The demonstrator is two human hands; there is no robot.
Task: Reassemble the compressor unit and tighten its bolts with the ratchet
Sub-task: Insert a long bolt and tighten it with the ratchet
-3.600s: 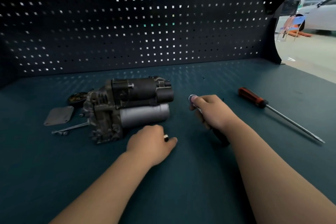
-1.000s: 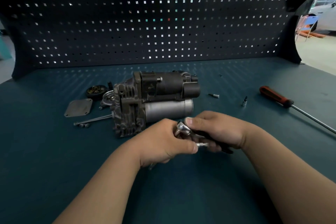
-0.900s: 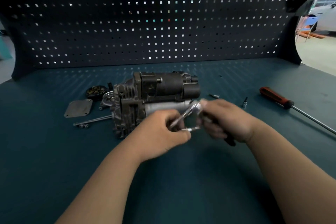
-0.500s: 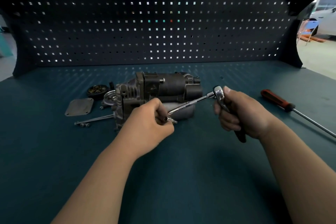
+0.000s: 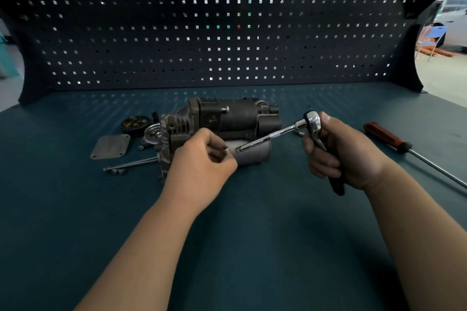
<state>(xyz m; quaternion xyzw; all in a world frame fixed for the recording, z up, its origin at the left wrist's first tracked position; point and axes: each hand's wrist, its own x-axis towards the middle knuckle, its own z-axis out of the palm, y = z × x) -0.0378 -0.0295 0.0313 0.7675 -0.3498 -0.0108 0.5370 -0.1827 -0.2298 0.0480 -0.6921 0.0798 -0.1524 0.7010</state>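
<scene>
The dark compressor unit (image 5: pixel 222 121) lies on its side on the teal bench, with a silver cylinder along its lower edge. My right hand (image 5: pixel 341 154) grips the ratchet (image 5: pixel 313 122) by its black handle. A long chrome extension bar (image 5: pixel 267 137) points from the ratchet's head to the left. My left hand (image 5: pixel 202 166), in front of the compressor, pinches a small metal socket (image 5: pixel 225 149) a short way from the bar's free tip. A flat cover plate (image 5: pixel 111 146), long bolts (image 5: pixel 131 165) and a round part (image 5: pixel 135 122) lie left of the unit.
A red-handled screwdriver (image 5: pixel 389 137) lies at the right, its shaft pointing right and toward me. A small bit (image 5: pixel 299 133) lies behind the ratchet. A dark pegboard wall (image 5: pixel 214 33) closes the back of the bench (image 5: pixel 252 247).
My hands have lifted and drawn apart. The extension bar now sits on the ratchet, my right hand has moved right, and my left hand has come off the bar's tip with the socket.
</scene>
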